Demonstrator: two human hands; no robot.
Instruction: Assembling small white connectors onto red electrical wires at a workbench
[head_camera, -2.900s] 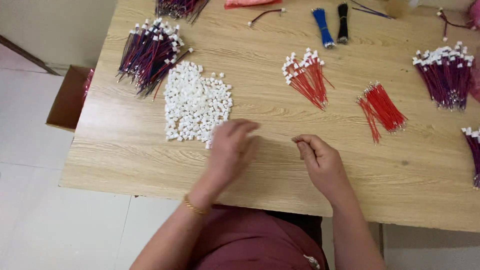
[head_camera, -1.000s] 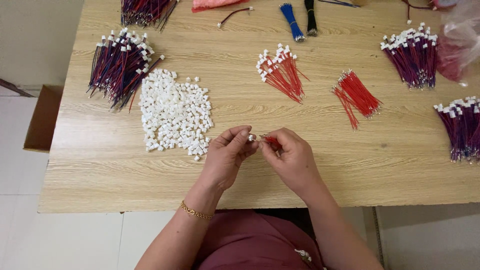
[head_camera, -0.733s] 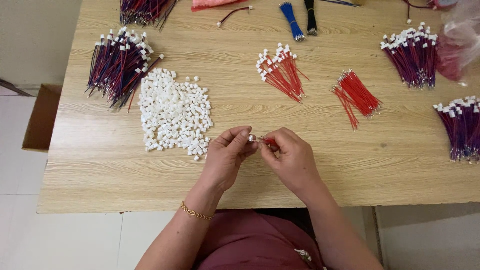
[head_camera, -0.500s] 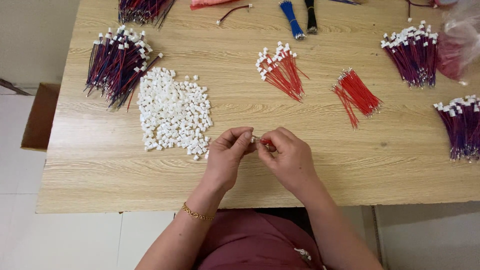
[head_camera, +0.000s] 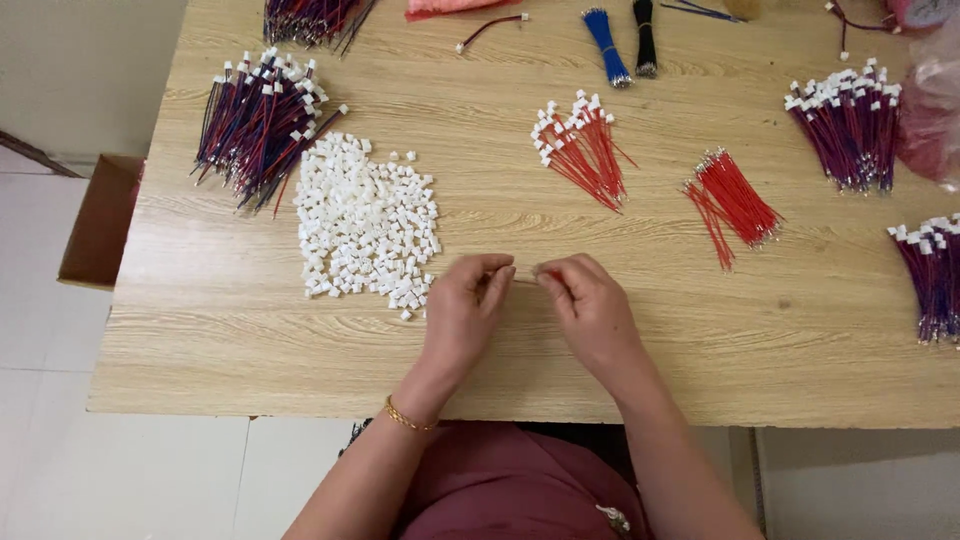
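My left hand (head_camera: 468, 308) and my right hand (head_camera: 588, 305) meet fingertip to fingertip over the near middle of the wooden table (head_camera: 240, 350). Both are pinched on one small piece between them, a white connector on a thin red wire (head_camera: 528, 272), mostly hidden by the fingers. A pile of loose white connectors (head_camera: 365, 225) lies just left of my left hand. Beyond my right hand lies a fan of red wires tipped with white connectors (head_camera: 585, 150). To the right of that fan is a bunch of bare red wires (head_camera: 735, 200).
Bundles of purple-blue wires with white connectors lie at the far left (head_camera: 255, 125), the far right (head_camera: 850, 125) and the right edge (head_camera: 930, 270). Blue (head_camera: 603, 40) and black (head_camera: 643, 35) wire bundles sit at the back. A cardboard box (head_camera: 95, 220) stands on the floor to the left.
Earlier my hands were apart on the table, the left beside the connector pile. They then came together with a connector and red wire showing between them; now the fingertips have closed over it.
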